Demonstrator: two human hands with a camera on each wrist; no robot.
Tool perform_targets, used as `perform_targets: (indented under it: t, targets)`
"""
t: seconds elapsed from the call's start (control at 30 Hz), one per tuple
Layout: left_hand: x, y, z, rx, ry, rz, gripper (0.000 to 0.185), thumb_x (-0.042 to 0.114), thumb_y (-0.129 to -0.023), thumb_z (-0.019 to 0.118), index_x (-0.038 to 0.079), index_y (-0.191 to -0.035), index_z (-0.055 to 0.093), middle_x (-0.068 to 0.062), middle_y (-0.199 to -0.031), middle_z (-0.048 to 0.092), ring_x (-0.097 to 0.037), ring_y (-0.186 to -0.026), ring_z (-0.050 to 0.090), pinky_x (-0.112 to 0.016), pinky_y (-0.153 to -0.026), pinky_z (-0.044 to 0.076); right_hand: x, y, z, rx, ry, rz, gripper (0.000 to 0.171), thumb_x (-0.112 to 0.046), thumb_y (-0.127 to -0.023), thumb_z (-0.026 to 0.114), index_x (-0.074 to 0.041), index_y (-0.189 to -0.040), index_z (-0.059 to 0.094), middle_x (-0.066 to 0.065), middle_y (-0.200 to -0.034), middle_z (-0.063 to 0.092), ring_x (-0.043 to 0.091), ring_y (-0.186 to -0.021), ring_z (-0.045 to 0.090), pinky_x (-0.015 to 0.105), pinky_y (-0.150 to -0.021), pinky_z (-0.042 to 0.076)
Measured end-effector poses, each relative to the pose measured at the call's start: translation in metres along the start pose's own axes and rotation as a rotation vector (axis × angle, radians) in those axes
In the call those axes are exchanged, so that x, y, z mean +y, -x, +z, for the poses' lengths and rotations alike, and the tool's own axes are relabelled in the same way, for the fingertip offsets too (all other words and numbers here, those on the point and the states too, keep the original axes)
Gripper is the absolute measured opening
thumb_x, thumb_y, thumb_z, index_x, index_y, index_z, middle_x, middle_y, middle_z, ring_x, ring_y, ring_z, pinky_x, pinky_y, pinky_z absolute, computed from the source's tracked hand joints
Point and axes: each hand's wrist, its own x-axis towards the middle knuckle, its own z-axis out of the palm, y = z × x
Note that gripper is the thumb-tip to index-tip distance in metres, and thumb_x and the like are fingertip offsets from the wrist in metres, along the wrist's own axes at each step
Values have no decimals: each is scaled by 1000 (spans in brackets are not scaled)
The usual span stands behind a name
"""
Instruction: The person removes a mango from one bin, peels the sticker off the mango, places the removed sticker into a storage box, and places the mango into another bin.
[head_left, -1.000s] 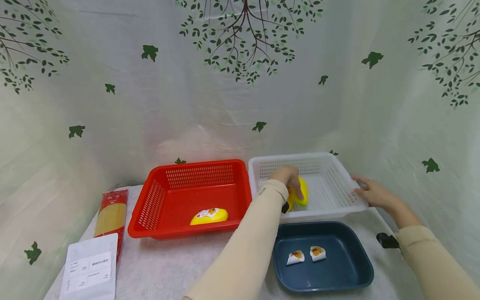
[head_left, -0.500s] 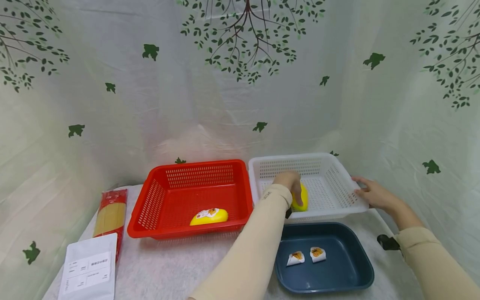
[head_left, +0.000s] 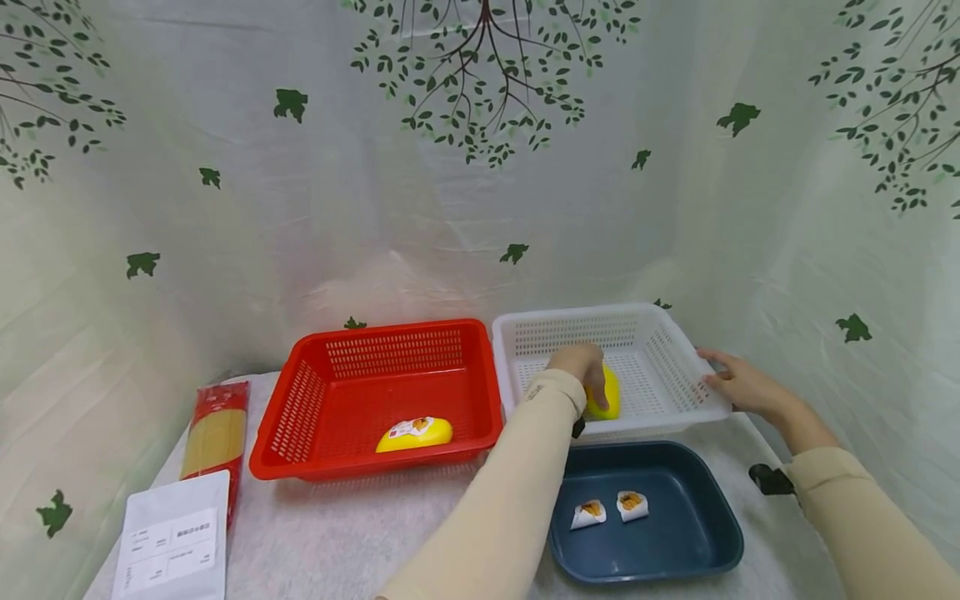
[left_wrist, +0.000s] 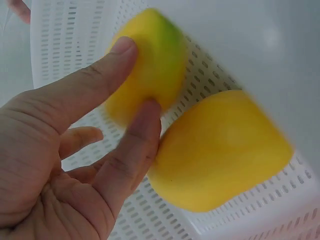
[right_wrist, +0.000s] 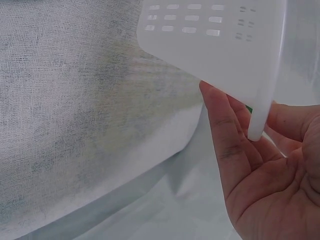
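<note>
Inside the white basket (head_left: 525, 333), my left hand (head_left: 581, 367) reaches to two smooth yellow mangoes. In the left wrist view, the thumb and a finger of that hand pinch the mango (left_wrist: 165, 65) with a green patch, which looks blurred. The other mango (left_wrist: 220, 150) lies close beside the fingertip; in the head view my hand and sleeve hide it. At the basket's right end, my right hand (right_wrist: 272, 182) grips the rim, thumb on one side and fingers under it.
Left of it stands a red basket (head_left: 397, 329) with a labelled yellow mango (head_left: 416, 435). In front is a blue tray (head_left: 648, 558) holding two curled labels (head_left: 632, 505). A spaghetti pack (head_left: 215, 437) and a white pouch (head_left: 174, 533) lie at the left.
My left hand has shifted slightly right in the white basket, and the nearer mango has gone out of sight behind it in the head view. My right hand keeps its hold on the rim.
</note>
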Motion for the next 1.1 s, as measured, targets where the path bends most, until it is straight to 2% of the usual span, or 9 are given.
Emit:
perform_targets:
  t: [0.07, 0.17, 0.3, 0.37, 0.53, 0.7, 0.93, 1.1]
  targets:
    - [1, 2, -1, -9, -32, 12, 69, 28, -84, 95, 23, -145, 64, 0, -128, 68, -20, -104, 59, -37, -99, 58, 0, 1, 0, 2, 2, -3, 61, -12, -116, 41, 12, -164, 13, 49, -145, 49, 39, -113, 71, 42, -83, 62]
    - [0, 3, -2, -28, -16, 33, 64, 28, -86, 93, 19, -142, 66, -2, -119, 70, -20, -98, 63, -35, -91, 59, 0, 1, 0, 2, -2, -3, 61, -12, -116, 41, 12, -164, 13, 48, -144, 50, 38, -112, 71, 41, -83, 62]
    - [-4, -2, -2, -60, 84, 49, 59, 24, -86, 93, 14, -139, 67, -7, -107, 71, -22, -90, 68, -37, -81, 61, -1, 1, 0, -4, -4, -4, 60, -12, -117, 39, 13, -164, 12, 48, -144, 50, 38, -113, 71, 40, -82, 62]
    - [-6, -6, -2, -78, 130, 50, 65, 22, -86, 93, 15, -144, 65, -7, -109, 71, -23, -89, 69, -38, -82, 62, -1, 1, 0, -4, -4, -3, 60, -12, -117, 39, 13, -164, 11, 48, -144, 50, 38, -113, 70, 41, -83, 62]
    - [-9, -10, -1, -134, 226, 74, 79, 20, -88, 91, 21, -158, 53, -6, -136, 69, -22, -92, 72, -41, -90, 64, -1, 2, 1, 3, 0, -6, 60, -12, -117, 39, 14, -164, 12, 49, -144, 50, 40, -113, 70, 41, -82, 62]
    - [-12, -10, -1, -161, 254, 121, 78, 20, -93, 86, 20, -162, 48, -5, -160, 57, -20, -102, 77, -44, -107, 59, -1, 2, 2, 9, -14, -9, 60, -12, -117, 39, 14, -164, 13, 50, -145, 48, 40, -113, 71, 41, -82, 63]
    - [-20, -10, -7, -161, 239, 157, 76, 19, -95, 84, 20, -162, 47, -5, -166, 50, -19, -105, 79, -45, -120, 50, -3, 2, 2, -7, -48, -6, 61, -11, -116, 39, 14, -163, 11, 51, -147, 44, 39, -115, 69, 39, -82, 62]
    - [-30, -7, -12, -151, 218, 198, 73, 22, -96, 83, 19, -161, 49, -8, -163, 54, -18, -101, 80, -45, -122, 47, -6, 4, 1, -2, -18, 2, 60, -12, -116, 40, 14, -163, 13, 52, -144, 45, 37, -110, 70, 40, -80, 62]
